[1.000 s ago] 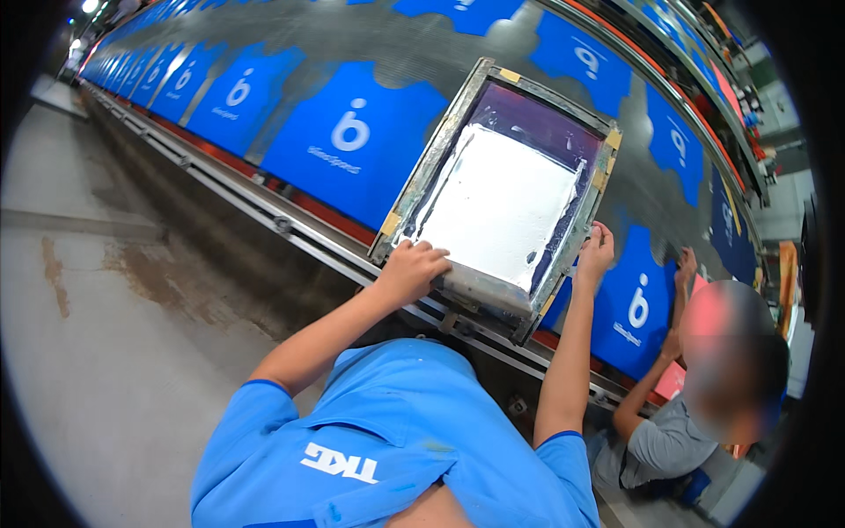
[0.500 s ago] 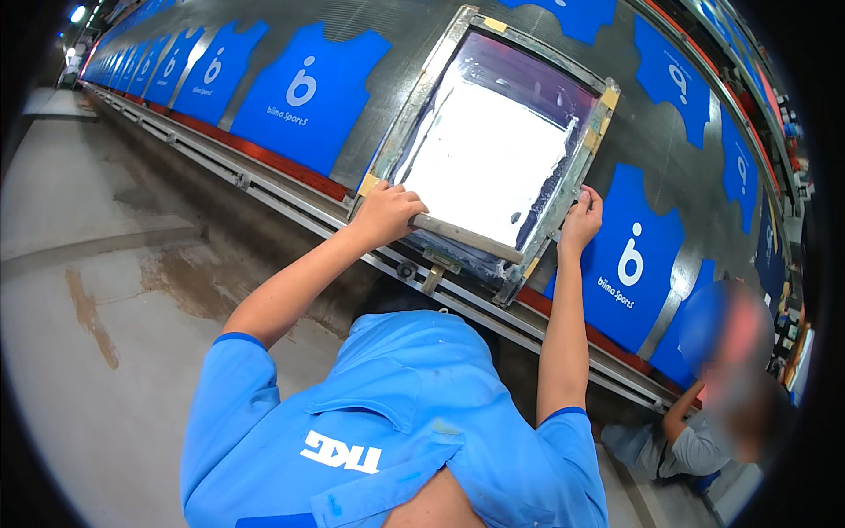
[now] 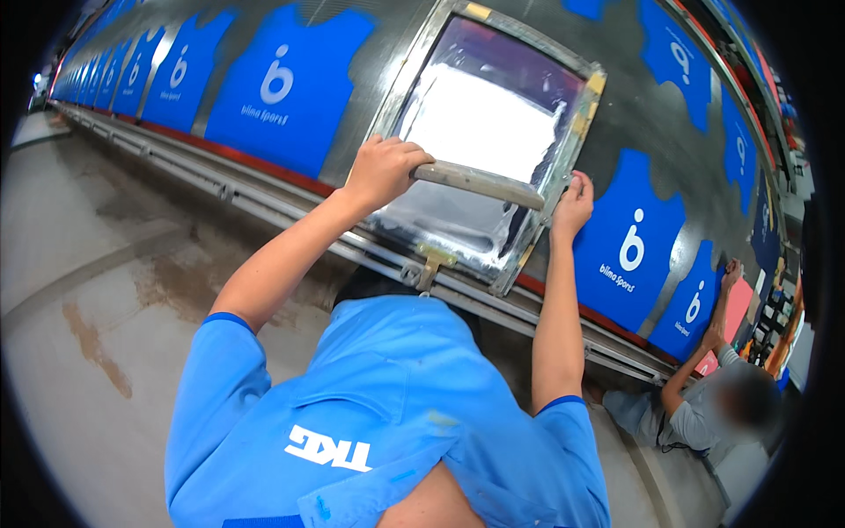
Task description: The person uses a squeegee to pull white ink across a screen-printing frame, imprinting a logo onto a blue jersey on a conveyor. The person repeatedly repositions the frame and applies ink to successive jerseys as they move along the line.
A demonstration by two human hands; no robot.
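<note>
My left hand [image 3: 385,170] is wrapped round the left end of a long squeegee [image 3: 480,183], which lies slantwise across a screen printing frame [image 3: 581,119]. Beyond the squeegee, white ink [image 3: 480,110] covers much of the dark mesh; on the near side the mesh [image 3: 449,220] shows a thin, shiny smear. My right hand [image 3: 574,207] has its fingers bent and pressed together at the frame's right edge, apparently pinching it. Under the frame is the long dark printing table [image 3: 365,110].
Blue vest-shaped fabric pieces [image 3: 282,84] with white prints line the table, with another printed piece [image 3: 629,251] to the right. A metal rail [image 3: 264,198] follows the near edge. At lower right a co-worker [image 3: 704,414] reaches onto the table by a pink piece [image 3: 738,308].
My left hand has pushed the squeegee away from the frame's near end, farther up over the mesh. My right hand stays at the right edge. The co-worker's arms now reach onto the table.
</note>
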